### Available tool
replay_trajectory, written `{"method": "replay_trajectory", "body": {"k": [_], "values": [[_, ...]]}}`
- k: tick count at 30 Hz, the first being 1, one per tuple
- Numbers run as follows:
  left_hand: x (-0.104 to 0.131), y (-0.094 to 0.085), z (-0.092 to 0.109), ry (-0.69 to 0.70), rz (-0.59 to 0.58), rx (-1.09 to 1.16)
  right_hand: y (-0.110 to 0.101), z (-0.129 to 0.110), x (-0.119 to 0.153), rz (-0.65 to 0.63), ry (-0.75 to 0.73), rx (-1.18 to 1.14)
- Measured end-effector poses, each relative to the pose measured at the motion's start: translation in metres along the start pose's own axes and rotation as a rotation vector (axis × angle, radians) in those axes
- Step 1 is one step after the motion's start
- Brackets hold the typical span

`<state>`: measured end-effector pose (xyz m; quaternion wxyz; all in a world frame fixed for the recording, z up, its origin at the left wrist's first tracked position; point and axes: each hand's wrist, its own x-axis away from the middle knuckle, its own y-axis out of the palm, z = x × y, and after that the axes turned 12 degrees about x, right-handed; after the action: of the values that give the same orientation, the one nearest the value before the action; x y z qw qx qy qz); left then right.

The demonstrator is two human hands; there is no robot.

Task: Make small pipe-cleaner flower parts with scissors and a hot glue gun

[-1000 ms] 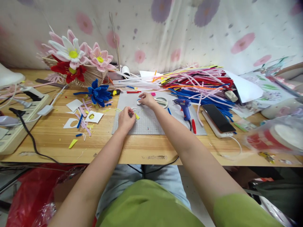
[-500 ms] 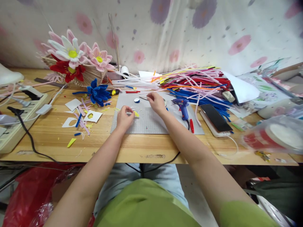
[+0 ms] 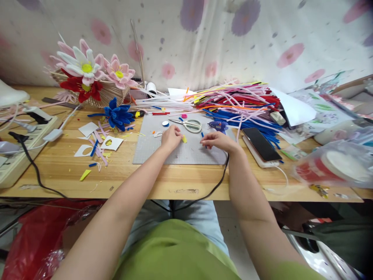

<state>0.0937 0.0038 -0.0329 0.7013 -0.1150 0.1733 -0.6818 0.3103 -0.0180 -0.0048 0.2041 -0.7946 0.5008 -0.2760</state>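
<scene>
My left hand [image 3: 172, 137] is closed on a small yellow piece [image 3: 184, 139] above the grey mat [image 3: 151, 151]. At the mat's right part, my right hand [image 3: 214, 140] pinches a short blue stick [image 3: 202, 134], its fingers partly hiding it. Between and beyond the hands lie scissors [image 3: 192, 125] with pale handles. Behind my right hand is a blue glue gun [image 3: 219, 125]. A small round white-topped piece [image 3: 165, 123] and a pink piece [image 3: 183, 116] rest near the mat's back edge.
A blue flower [image 3: 118, 114] and paper scraps [image 3: 112, 142] are on the left. Colourful pipe cleaners [image 3: 239, 97] lie behind the mat. To the right are a phone [image 3: 260, 144] and a bagged red cup [image 3: 323, 169]. A power strip [image 3: 17, 155] sits far left.
My left hand has moved right with the yellow piece. My right hand has left the scissors, moved right and lower, and now pinches the blue stick. The glue gun has shifted and lies differently.
</scene>
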Motion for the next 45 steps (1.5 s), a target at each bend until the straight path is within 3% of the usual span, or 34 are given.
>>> {"method": "replay_trajectory", "body": {"k": [5, 8, 10, 15, 17, 21, 28, 37, 42, 45], "values": [[-0.006, 0.007, -0.006, 0.163, 0.011, -0.273, -0.025, 0.008, 0.024, -0.137, 0.121, 0.050], [-0.004, 0.007, -0.005, 0.237, 0.003, -0.343, -0.040, 0.019, 0.038, -0.139, 0.203, 0.056], [-0.003, 0.006, -0.005, 0.231, -0.001, -0.349, -0.046, 0.028, 0.044, -0.022, 0.245, 0.081], [-0.003, 0.004, -0.008, 0.204, -0.003, -0.332, -0.043, 0.052, 0.032, 0.453, 0.217, 0.167], [-0.003, 0.003, -0.009, 0.212, 0.006, -0.341, -0.037, 0.055, 0.020, 0.528, 0.201, 0.201], [-0.006, 0.002, -0.011, 0.232, 0.034, -0.380, -0.027, 0.051, 0.006, 0.500, 0.166, 0.241], [-0.014, 0.002, -0.011, 0.213, 0.061, -0.368, -0.024, 0.042, 0.009, 0.488, 0.206, 0.253], [-0.016, 0.002, -0.009, 0.264, 0.059, -0.356, -0.026, 0.046, 0.009, 0.460, 0.202, 0.267], [-0.017, -0.004, -0.012, 0.293, -0.002, -0.360, -0.028, 0.053, 0.010, 0.445, 0.186, 0.224], [-0.017, -0.014, -0.010, 0.324, 0.059, -0.325, -0.033, 0.059, 0.016, 0.495, 0.205, 0.245]]}}
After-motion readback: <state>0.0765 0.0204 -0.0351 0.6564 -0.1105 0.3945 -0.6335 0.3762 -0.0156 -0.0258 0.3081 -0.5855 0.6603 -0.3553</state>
